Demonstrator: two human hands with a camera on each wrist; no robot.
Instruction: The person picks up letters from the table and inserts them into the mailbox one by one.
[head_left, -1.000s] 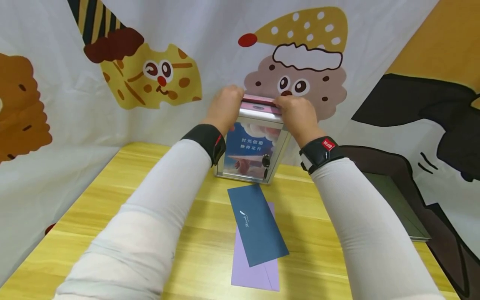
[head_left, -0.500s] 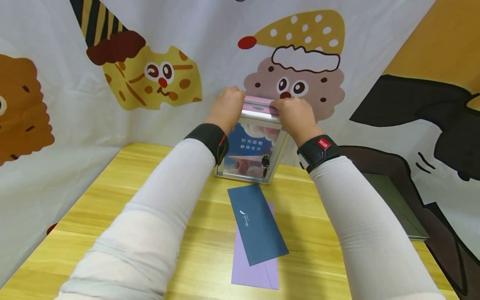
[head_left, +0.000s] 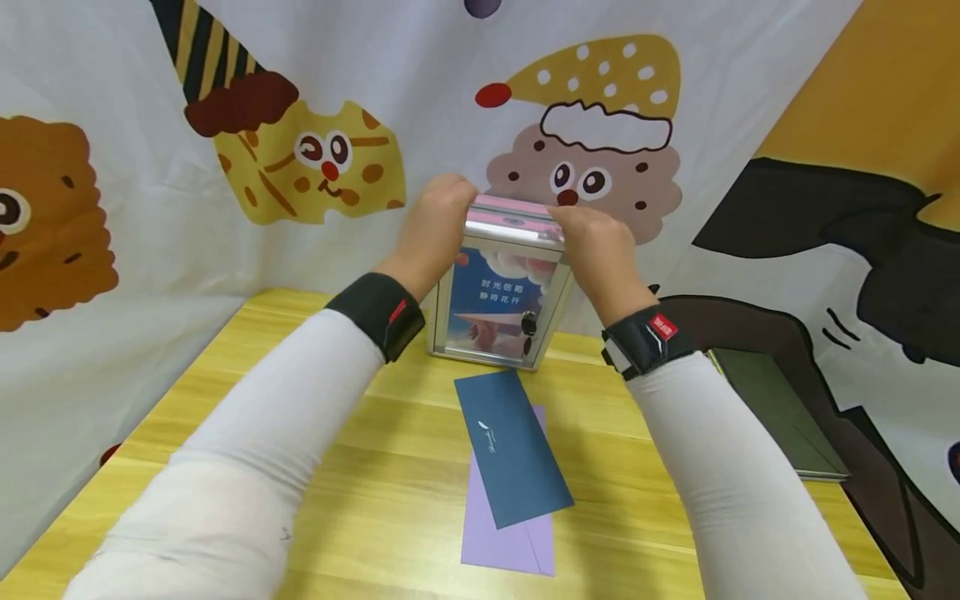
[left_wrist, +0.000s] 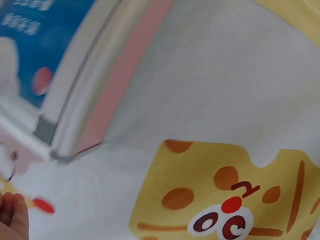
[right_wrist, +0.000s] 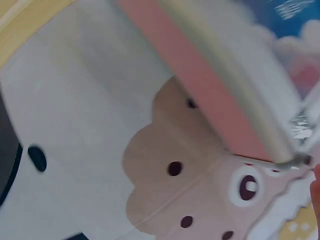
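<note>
A silver-framed letter box [head_left: 540,312] with a blue picture front stands upright near the back of the table. Its pink top [head_left: 525,208] has a slot across it. My left hand [head_left: 435,223] is at the left end of that top, fingers loosely bent. In the left wrist view its fingertips [left_wrist: 14,215] show a gap from the box corner [left_wrist: 62,150]. At the right end of the top is my right hand [head_left: 606,258], loosely bent, holding nothing visible; whether it touches the box cannot be told. A dark blue envelope [head_left: 513,450] lies partly over a purple envelope [head_left: 510,550] before the box.
Dark green envelopes [head_left: 787,417] lie stacked at the right edge of the table, partly behind my right sleeve. A white cloth [head_left: 367,50] with cartoon prints hangs close behind the box. Keys [head_left: 529,323] hang at the box's front lock.
A dark red edge that stuck up from the slot between my hands has gone down out of sight. My left hand has shifted slightly left, away from the slot.
</note>
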